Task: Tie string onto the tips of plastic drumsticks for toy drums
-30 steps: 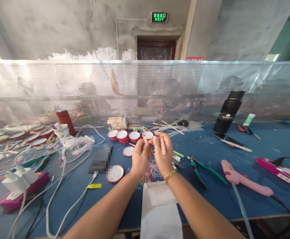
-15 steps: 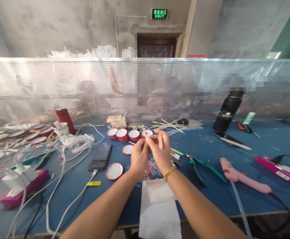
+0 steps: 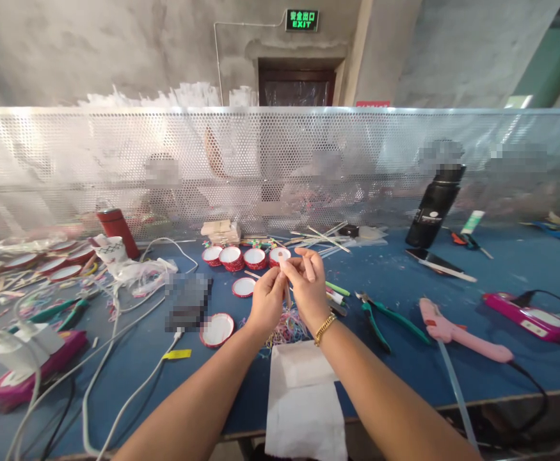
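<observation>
My left hand (image 3: 266,301) and my right hand (image 3: 312,285) meet over the middle of the table, fingertips pinched together. A small, thin, pale tan piece seems to be between them, but its kind is too small to make out. The right wrist wears a gold bracelet (image 3: 326,329). Just behind the fingers stand short stacks of red-rimmed white round lids (image 3: 230,255). Two single lids, a smaller one (image 3: 244,287) and a nearer one (image 3: 217,330), lie left of my left hand. Beneath the hands is a tangle of coloured threads (image 3: 289,328), partly hidden.
White paper (image 3: 306,410) hangs over the front edge. Green-handled pliers (image 3: 395,317) and a pink glue gun (image 3: 464,334) lie right. A black bottle (image 3: 434,208) stands behind a phone (image 3: 438,261). Left are cables, a power strip (image 3: 34,371) and a red flask (image 3: 117,232). A perforated screen (image 3: 164,141) stands behind.
The whole view has shifted slightly, so things sit a little further left and higher. My hands stay pinched together in nearly the same place.
</observation>
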The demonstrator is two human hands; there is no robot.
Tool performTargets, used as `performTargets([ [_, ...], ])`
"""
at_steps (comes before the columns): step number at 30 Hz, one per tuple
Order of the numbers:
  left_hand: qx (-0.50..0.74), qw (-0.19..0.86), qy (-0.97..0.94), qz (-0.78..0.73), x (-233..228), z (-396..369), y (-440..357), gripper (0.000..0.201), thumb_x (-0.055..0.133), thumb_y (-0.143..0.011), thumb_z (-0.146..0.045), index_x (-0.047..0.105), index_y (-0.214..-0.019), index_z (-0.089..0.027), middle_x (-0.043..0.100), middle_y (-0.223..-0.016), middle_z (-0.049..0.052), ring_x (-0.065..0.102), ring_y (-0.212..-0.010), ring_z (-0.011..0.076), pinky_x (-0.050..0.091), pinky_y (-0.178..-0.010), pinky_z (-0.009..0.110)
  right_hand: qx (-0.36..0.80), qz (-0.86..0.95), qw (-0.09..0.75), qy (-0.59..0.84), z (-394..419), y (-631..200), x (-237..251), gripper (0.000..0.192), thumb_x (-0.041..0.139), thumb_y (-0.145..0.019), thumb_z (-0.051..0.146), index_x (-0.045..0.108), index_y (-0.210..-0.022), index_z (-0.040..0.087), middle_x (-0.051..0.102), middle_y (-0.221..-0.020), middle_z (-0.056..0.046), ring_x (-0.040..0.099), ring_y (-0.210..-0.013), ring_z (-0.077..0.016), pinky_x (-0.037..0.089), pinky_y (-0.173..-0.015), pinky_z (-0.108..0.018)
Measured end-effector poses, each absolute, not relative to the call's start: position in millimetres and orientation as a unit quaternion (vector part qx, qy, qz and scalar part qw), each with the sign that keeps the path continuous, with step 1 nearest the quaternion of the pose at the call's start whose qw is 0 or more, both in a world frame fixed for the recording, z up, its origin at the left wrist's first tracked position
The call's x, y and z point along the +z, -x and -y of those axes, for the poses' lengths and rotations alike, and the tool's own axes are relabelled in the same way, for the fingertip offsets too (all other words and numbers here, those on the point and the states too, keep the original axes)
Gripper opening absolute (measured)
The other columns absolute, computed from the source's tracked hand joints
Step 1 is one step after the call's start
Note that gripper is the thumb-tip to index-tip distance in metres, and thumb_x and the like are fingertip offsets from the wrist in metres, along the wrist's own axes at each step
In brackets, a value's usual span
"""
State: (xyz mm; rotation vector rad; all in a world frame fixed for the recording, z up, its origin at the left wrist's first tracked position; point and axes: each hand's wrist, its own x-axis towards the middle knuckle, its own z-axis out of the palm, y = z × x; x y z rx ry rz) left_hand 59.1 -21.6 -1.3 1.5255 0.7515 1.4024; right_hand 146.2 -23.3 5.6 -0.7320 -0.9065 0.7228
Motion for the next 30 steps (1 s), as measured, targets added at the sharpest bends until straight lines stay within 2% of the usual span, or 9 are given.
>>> performTargets([
  [6,0.568,0.495,-0.591,-0.288,-4.9,22.4,-60.4,0.051,0.064,-0.083,-0.068,0.058,-0.082,-0.018,0.043,-0.057,-0.006,0.033,-0.05,0.0081,0.026,-0.048,0.023,0.335,0.432,0.764,0.342,24.2,-145.6,5.5,0.046,0.082,-0.073,0.034,0.053,-0.107,0.025,0.07,-0.078,0.004,0.071,-0.076,-0.019,0.059,-0.075,-0.034],
  [10,0.584,0.47,-0.589,-0.303,-6.6,23.2,-61.3,0.047,0.06,-0.088,-0.066,0.052,-0.083,-0.02,0.043,-0.054,-0.008,0.034,-0.045,0.0082,0.025,-0.045,0.023,0.336,0.426,0.759,0.36,22.0,-146.6,3.2,0.042,0.078,-0.076,0.037,0.055,-0.108,0.025,0.07,-0.08,0.003,0.07,-0.075,-0.0196,0.058,-0.073,-0.034],
  [13,0.588,0.453,-0.596,-0.305,-7.1,22.2,-60.9,0.043,0.057,-0.092,-0.063,0.047,-0.081,-0.022,0.05,-0.055,-0.006,0.04,-0.045,0.0091,0.028,-0.045,0.023,0.333,0.415,0.77,0.352,18.6,-148.5,0.3,0.037,0.066,-0.087,0.049,0.057,-0.112,0.023,0.07,-0.08,0.001,0.07,-0.076,-0.0197,0.058,-0.077,-0.036],
  [15,0.586,0.441,-0.605,-0.31,-7.2,21.5,-60.5,0.04,0.054,-0.095,-0.059,0.047,-0.082,-0.022,0.052,-0.056,-0.005,0.042,-0.046,0.0097,0.031,-0.046,0.023,0.33,0.411,0.777,0.344,17.2,-150.1,-1.0,0.043,0.055,-0.094,0.058,0.059,-0.116,0.022,0.07,-0.079,0.0,0.07,-0.076,-0.0195,0.057,-0.079,-0.037],
  [17,0.59,0.431,-0.605,-0.317,-7.1,21.0,-60.0,0.036,0.053,-0.096,-0.056,0.049,-0.085,-0.022,0.052,-0.055,-0.005,0.042,-0.046,0.0101,0.032,-0.047,0.023,0.317,0.413,0.777,0.353,17.6,-151.5,-0.7,0.051,0.045,-0.097,0.064,0.063,-0.118,0.021,0.068,-0.077,-0.001,0.066,-0.072,-0.0184,0.054,-0.075,-0.035],
  [19,0.596,0.432,-0.599,-0.315,-6.8,20.9,-59.8,0.035,0.054,-0.095,-0.056,0.05,-0.089,-0.022,0.051,-0.054,-0.006,0.042,-0.046,0.0104,0.032,-0.047,0.023,0.292,0.425,0.771,0.374,20.5,-152.3,1.3,0.054,0.042,-0.098,0.064,0.069,-0.111,0.019,0.065,-0.074,-0.001,0.061,-0.069,-0.0169,0.051,-0.069,-0.032],
  [22,0.599,0.444,-0.595,-0.299,-6.2,21.5,-60.4,0.04,0.055,-0.092,-0.061,0.048,-0.085,-0.022,0.05,-0.053,-0.007,0.04,-0.045,0.0101,0.031,-0.046,0.023,0.268,0.445,0.763,0.384,28.0,-151.3,6.6,0.038,0.053,-0.094,0.053,0.07,-0.101,0.02,0.06,-0.071,0.002,0.058,-0.068,-0.0158,0.048,-0.066,-0.03],
  [25,0.59,0.455,-0.598,-0.295,-7.0,22.6,-61.9,0.048,0.054,-0.091,-0.067,0.046,-0.078,-0.022,0.047,-0.051,-0.007,0.037,-0.044,0.0089,0.028,-0.045,0.023,0.263,0.448,0.77,0.371,34.3,-148.1,11.0,0.022,0.064,-0.085,0.042,0.063,-0.093,0.022,0.062,-0.072,0.003,0.062,-0.07,-0.0164,0.051,-0.068,-0.03],
  [30,0.58,0.48,-0.591,-0.29,-9.9,24.3,-62.9,0.053,0.057,-0.087,-0.073,0.05,-0.081,-0.021,0.044,-0.052,-0.008,0.035,-0.044,0.0079,0.024,-0.043,0.023,0.276,0.472,0.761,0.35,35.7,-144.4,11.4,0.024,0.072,-0.081,0.041,0.056,-0.085,0.023,0.068,-0.077,0.0,0.066,-0.071,-0.018,0.053,-0.064,-0.031],
])
